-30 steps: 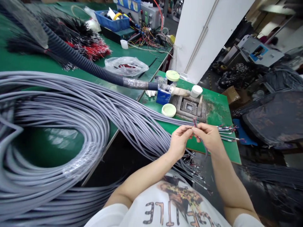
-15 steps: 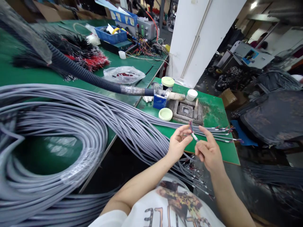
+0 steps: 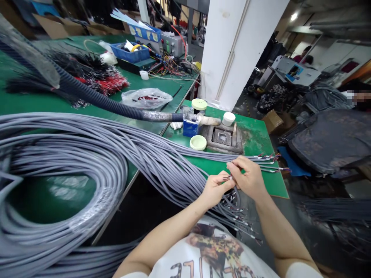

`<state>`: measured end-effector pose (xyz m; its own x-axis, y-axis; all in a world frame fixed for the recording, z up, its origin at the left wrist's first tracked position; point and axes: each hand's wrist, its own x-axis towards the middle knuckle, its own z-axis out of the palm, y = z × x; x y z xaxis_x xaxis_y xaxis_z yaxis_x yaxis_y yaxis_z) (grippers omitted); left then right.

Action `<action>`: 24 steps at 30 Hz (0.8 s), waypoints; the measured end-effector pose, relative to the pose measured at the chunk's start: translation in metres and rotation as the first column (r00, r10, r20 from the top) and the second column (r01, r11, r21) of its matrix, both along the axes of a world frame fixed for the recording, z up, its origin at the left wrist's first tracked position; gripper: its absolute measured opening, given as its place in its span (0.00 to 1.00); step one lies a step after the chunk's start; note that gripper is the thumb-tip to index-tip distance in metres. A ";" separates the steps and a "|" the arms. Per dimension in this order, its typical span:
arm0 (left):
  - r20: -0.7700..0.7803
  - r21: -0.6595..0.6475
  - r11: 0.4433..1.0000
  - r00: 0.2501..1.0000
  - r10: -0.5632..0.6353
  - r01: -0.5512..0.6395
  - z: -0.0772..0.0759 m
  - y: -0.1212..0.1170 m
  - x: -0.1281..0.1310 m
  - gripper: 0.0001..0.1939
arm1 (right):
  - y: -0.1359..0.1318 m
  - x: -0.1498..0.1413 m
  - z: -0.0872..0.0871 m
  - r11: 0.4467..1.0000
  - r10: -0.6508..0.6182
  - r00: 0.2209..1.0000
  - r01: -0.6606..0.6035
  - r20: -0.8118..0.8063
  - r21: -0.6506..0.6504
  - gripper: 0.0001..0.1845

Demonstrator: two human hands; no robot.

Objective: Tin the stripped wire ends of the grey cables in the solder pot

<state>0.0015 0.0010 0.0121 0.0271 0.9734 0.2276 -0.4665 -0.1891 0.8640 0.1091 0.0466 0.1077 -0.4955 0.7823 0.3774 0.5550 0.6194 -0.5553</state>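
My left hand (image 3: 215, 190) pinches the stripped end of a grey cable (image 3: 238, 196), whose thin dark and reddish wires (image 3: 226, 178) poke out between the fingers. Right up against it, my right hand (image 3: 248, 178) is closed at the same wires, fingertips together; the exact grip is partly hidden. Below the hands the grey cable curves down. A large bundle of grey cables (image 3: 162, 166) runs from the left. Some of its stripped ends (image 3: 269, 157) lie on the green board beyond my right hand, and others (image 3: 240, 218) hang near my shirt.
On the green board (image 3: 261, 141) stand a soldering pot (image 3: 222, 138), a blue box (image 3: 190, 128), a pale green lid (image 3: 198, 143) and a white jar (image 3: 228, 119). A corrugated hose (image 3: 116, 109) crosses above the table. A white pillar (image 3: 223, 50) rises behind.
My hands were together at upright wires, then parted with the right index finger extended. Now they have met again lower down, and the wires point left. The camera view has shifted slightly.
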 end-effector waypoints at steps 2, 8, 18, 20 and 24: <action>-0.054 0.020 0.999 0.998 0.026 -0.025 0.001 -0.002 -0.002 0.12 | -0.001 -0.005 -0.004 1.000 0.001 0.998 0.001 -0.059 0.031 0.17; -0.102 -0.056 0.996 0.992 0.070 -0.076 0.010 -0.003 -0.012 0.14 | 0.019 -0.011 -0.026 0.980 -0.088 0.932 0.018 -0.352 -0.197 0.17; -0.076 -0.136 0.985 0.992 0.100 -0.109 -0.008 -0.010 -0.017 0.13 | 0.019 0.003 -0.007 0.989 -0.086 0.964 0.051 -0.252 -0.141 0.11; -0.050 -0.116 0.986 0.992 0.115 -0.121 -0.010 -0.008 -0.017 0.12 | 0.006 -0.005 -0.009 0.998 -0.018 0.996 0.012 -0.091 -0.060 0.09; -0.025 -0.078 0.988 0.991 0.132 -0.133 -0.010 -0.006 -0.016 0.08 | -0.005 -0.018 -0.016 0.995 -0.042 0.996 0.049 -0.082 0.090 0.12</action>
<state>-0.0145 -0.0053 0.0024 -0.0995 0.9836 0.1501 -0.4248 -0.1784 0.8875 0.0909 0.0416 0.0919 -0.4257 0.7637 0.4854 0.5399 0.6448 -0.5411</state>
